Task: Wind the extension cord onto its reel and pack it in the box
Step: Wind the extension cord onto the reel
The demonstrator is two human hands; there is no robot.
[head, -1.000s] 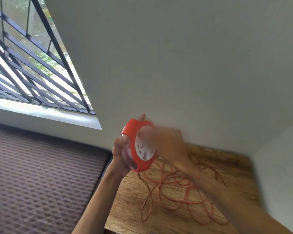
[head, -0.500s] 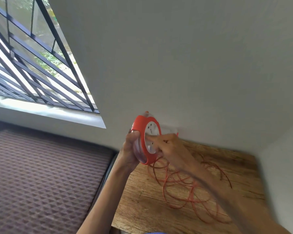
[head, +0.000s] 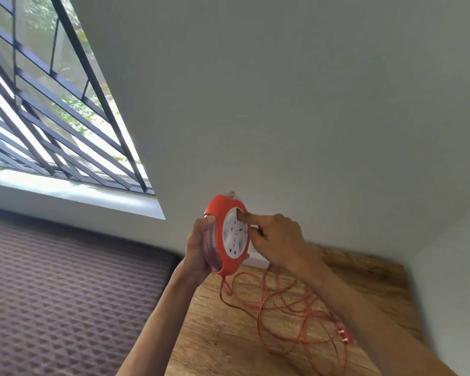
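An orange reel with a white socket face is held up in the air, in front of the wall. My left hand grips its clear left side and rim. My right hand touches the white face, its index finger pushed into a recess near the top. The thin orange cord hangs from the reel's bottom and lies in loose tangled loops on the wooden table. Its plug rests at the right, beside my right forearm. No box is in view.
A grey wall rises behind the table and meets a side wall at the right. A dark patterned mattress lies left of the table. A barred window fills the upper left. A small white object sits behind the reel.
My right hand has circled on the reel's white face, from a blurred sweep to the index finger near the top. The view has shifted, so the reel sits further right.
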